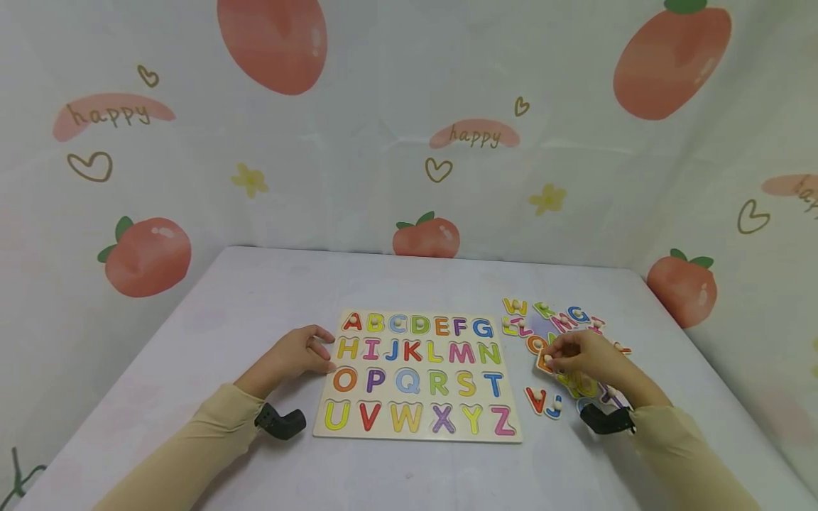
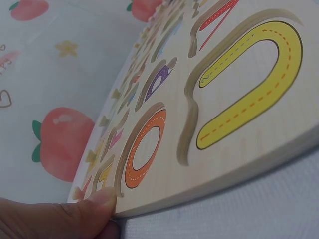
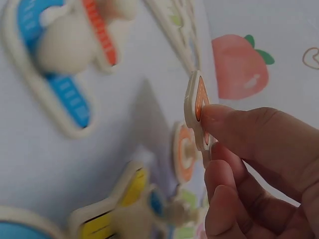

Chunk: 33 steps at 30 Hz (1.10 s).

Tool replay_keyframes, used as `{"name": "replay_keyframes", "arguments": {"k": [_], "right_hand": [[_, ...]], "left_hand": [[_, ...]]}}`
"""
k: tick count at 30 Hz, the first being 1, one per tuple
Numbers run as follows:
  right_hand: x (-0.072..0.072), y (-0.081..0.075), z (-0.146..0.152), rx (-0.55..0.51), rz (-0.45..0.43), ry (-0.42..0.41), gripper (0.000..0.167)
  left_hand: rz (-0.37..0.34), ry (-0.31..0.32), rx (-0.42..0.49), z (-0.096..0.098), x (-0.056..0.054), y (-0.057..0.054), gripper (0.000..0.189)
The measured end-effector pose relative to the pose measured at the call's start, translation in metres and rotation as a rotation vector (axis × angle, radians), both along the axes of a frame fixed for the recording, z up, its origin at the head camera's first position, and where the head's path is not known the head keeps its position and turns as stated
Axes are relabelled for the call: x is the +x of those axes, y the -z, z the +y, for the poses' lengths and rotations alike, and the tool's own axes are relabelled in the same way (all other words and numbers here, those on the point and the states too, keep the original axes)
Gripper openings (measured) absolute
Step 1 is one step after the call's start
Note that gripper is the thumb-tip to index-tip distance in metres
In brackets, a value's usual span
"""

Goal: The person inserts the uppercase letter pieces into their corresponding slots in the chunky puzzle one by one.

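A wooden alphabet puzzle board (image 1: pixel 422 397) lies flat on the table. Knobbed pieces A, B, C and D sit in its top row; the other letters show as printed recesses. My left hand (image 1: pixel 297 353) grips the board's left edge, its thumb (image 2: pixel 102 199) on the rim near the orange O recess. Over the loose pieces at the right, my right hand (image 1: pixel 581 355) pinches an orange letter piece (image 3: pixel 200 99) between thumb and fingers, raised off the table. Which letter it is cannot be made out, as the piece is seen nearly edge-on.
Several knobbed letters lie heaped right of the board, including a yellow W (image 1: pixel 515 306), a blue G (image 1: pixel 578 314) and an orange O (image 1: pixel 537 344). A red V (image 1: pixel 535 400) and a blue J (image 1: pixel 554 407) lie nearer. A patterned cloth (image 1: pixel 358 142) hangs behind the table.
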State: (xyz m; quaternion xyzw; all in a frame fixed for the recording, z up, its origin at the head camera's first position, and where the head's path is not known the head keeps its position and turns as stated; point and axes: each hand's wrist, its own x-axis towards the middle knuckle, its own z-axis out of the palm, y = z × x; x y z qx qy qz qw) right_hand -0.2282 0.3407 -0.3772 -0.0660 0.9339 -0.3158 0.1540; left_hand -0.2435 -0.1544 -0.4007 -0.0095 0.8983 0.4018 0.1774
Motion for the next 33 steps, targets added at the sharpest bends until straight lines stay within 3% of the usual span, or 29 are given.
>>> {"name": "replay_keyframes", "arguments": {"k": [8, 14, 22, 33], "right_hand": [[-0.023, -0.026, -0.022, -0.026, 0.039, -0.063, 0.024], [-0.044, -0.033, -0.046, -0.049, 0.072, -0.105, 0.02], [-0.066, -0.024, -0.084, -0.1, 0.037, -0.132, 0.018], [-0.088, 0.009, -0.126, -0.164, 0.03, -0.209, 0.014]], "left_hand": [[0.012, 0.0, 0.002, -0.001, 0.001, 0.0, 0.051], [0.016, 0.002, 0.016, -0.001, 0.001, 0.0, 0.051], [0.014, 0.002, 0.02, -0.001, 0.001, 0.001, 0.052], [0.002, -0.003, 0.017, -0.001, 0.0, 0.002, 0.052]]}}
